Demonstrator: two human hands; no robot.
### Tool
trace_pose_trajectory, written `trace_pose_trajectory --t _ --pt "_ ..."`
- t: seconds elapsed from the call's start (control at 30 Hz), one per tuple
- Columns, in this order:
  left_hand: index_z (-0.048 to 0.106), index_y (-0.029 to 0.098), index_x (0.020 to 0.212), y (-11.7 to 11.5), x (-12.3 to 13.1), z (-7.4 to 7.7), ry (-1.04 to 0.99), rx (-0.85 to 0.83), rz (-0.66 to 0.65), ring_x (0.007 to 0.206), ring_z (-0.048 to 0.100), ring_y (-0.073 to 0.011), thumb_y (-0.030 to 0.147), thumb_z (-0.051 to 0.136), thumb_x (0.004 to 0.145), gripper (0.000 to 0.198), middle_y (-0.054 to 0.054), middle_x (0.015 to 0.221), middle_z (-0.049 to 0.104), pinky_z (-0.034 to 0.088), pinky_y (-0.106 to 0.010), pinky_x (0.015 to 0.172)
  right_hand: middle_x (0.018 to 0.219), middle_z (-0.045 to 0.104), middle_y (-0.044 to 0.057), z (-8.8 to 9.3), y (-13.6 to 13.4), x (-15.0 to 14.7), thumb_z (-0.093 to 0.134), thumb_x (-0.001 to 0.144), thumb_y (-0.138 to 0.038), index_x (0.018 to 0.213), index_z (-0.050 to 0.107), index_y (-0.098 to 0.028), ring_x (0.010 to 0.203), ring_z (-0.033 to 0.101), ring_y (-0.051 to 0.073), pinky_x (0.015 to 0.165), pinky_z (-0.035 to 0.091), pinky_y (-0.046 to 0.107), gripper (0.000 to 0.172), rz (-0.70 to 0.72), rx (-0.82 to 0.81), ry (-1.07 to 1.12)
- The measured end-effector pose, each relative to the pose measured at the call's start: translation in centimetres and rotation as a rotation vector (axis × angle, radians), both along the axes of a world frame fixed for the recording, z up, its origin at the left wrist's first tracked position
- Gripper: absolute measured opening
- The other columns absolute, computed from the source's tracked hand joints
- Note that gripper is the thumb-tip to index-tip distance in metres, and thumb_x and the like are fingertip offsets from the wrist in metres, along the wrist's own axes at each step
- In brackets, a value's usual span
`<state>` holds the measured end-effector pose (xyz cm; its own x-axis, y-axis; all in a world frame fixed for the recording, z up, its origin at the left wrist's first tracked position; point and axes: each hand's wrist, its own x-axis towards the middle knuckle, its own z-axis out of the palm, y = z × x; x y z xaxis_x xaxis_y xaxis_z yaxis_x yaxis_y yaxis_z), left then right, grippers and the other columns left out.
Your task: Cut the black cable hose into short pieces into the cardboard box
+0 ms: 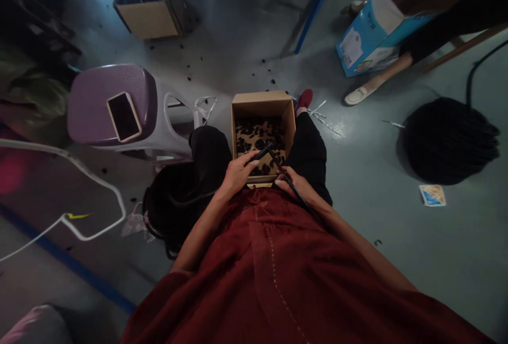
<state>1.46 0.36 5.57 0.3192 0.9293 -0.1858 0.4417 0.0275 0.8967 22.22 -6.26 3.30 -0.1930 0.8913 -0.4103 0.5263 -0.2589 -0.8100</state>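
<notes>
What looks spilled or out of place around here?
Small black bits dot the floor beyond the open box; similar pieces lie inside it, so they look spilled. A small printed square also lies loose on the floor near the black bundle, perhaps dropped there.

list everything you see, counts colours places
open box: 1, brown, centre
bits: many, dark, in open box and on floor
slim item: 1, black, over open box
strand: 1, black, centre
stool: 1, purple-grey, left
phone: 1, dark, on stool
filled box: 1, brown, upper left
carton: 1, blue-white, upper right
co-worker's shoe: 1 clear, pale, beside carton
bundle: 1, black, right
packet: 1, multicoloured, near bundle
tube: 1, white, left edge
frame: 1, blue, top
garment: 1, red, lower centre
trouser legs: 2, black, flanking open box
left grip: 1, bare, holding slim item
right grip: 1, bare, holding strand
</notes>
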Motion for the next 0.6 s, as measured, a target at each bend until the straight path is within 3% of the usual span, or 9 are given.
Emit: trace_pose_trajectory --t 0.27,0.6 --pt "0.060 0.021 0.117 0.2 -0.3 -0.3 0.047 0.071 -0.067 0.112 0.056 -0.0157 0.023 0.050 0.086 0.033 -0.002 0.119 0.062 0.040 -0.031 0.101 0.103 0.064 0.008 0.2 0.0 0.0 0.048 0.082 -0.046 0.113 0.049 -0.022 0.092 0.061 0.023 0.079 0.045 0.032 0.039 0.025 0.001 -0.072" --pt "0.060 0.021 0.117 0.2 -0.3 -1.4 0.107 0.057 -0.100 0.110 0.057 -0.0160 0.022 0.051 0.086 0.032 -0.003 0.118 0.063 0.043 -0.030 0.098 0.086 0.065 0.004 0.1 -0.4 0.1 0.045 0.084 -0.044 0.100 0.054 -0.022 0.077 0.061 0.020 0.069 0.042 0.028 0.029 0.031 0.000 -0.111"
